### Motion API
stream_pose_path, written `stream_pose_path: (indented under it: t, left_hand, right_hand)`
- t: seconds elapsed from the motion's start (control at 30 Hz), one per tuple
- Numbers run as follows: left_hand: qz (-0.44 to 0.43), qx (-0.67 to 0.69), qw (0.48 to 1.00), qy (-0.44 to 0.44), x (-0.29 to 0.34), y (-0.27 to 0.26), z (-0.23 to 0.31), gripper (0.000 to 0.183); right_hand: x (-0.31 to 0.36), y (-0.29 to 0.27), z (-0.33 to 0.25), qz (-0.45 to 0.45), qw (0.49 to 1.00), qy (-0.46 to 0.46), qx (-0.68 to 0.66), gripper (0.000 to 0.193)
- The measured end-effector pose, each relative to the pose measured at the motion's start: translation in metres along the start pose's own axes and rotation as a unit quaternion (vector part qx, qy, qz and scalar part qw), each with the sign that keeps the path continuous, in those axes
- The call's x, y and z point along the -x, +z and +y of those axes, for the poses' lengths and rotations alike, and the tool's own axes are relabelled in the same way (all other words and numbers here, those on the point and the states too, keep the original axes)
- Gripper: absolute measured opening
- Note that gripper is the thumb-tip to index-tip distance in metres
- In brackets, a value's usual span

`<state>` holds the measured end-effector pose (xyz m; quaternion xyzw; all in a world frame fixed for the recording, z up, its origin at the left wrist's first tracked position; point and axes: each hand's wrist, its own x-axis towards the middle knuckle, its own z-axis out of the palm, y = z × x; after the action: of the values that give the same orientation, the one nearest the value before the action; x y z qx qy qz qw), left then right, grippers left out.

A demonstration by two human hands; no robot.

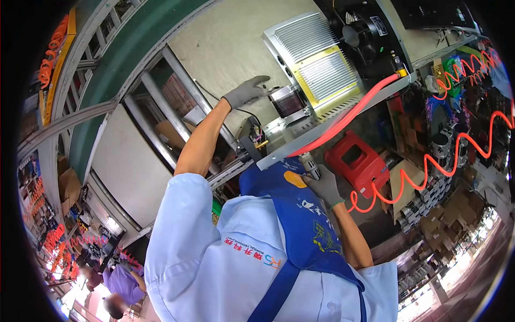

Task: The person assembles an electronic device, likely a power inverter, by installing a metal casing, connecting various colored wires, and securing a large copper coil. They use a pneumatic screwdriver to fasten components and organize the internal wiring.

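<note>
My left hand (pixel 248 92), in a grey glove, reaches over the machine bed. Its fingers are stretched out and apart, with the tips close to a dark motor (pixel 287 101) with a silver end plate. Whether they touch the motor or its small black connector, I cannot tell. Beside the motor sits a finned silver heat-sink unit (pixel 326 75) with a yellow frame. Lower down, my gloved right hand (pixel 325 188) is closed around a silver, cylindrical air tool (pixel 310 166) in front of my blue apron. The tool's lower part is hidden by the hand.
A thick red hose (pixel 354 112) runs along the metal edge rail (pixel 327 131). A red plastic case (pixel 357 163) stands below it. A coiled orange air hose (pixel 424 185) stretches right from near my right wrist. Steel rollers (pixel 161 107) lie left; a person in purple (pixel 123 284) is far off.
</note>
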<state>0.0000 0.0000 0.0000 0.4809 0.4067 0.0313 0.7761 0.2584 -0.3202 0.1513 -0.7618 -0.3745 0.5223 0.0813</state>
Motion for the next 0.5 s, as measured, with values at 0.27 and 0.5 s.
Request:
stream_pose_path:
  t: [0.27, 0.5]
  left_hand:
    - [-0.148, 0.004, 0.981, -0.122, -0.022, 0.015, 0.023, 0.049]
    - [-0.044, -0.168, 0.978, -0.117, -0.027, 0.024, 0.022, 0.079]
  right_hand:
    - [-0.005, 0.003, -0.009, 0.01, 0.999, 0.021, -0.031, 0.036]
    - [-0.004, 0.007, -0.015, 0.017, 0.999, 0.012, -0.034, 0.035]
